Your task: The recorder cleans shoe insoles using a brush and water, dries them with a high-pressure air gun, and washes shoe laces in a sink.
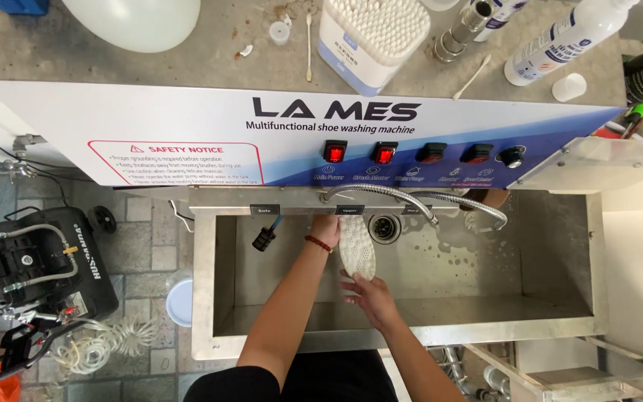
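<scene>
A white shoe (357,249) is held lengthwise inside the stainless steel basin (485,298), its toe pointing toward the machine's front panel. My left hand (327,227), with a dark bead bracelet on the wrist, grips the toe end right under the panel's lower edge. The heel end is held by my right hand (366,294), fingers wrapped around it. Both forearms reach in over the basin's near rim. The shoe's far tip is hidden by the left hand.
Two flexible metal hoses (411,197) arch above a round drain (385,227). A black nozzle (263,238) hangs at the basin's left. Two red switches (359,152) glow on the panel. On top stand a cotton swab box (370,30) and a spray bottle (567,37). A black compressor (31,260) sits on the floor at left.
</scene>
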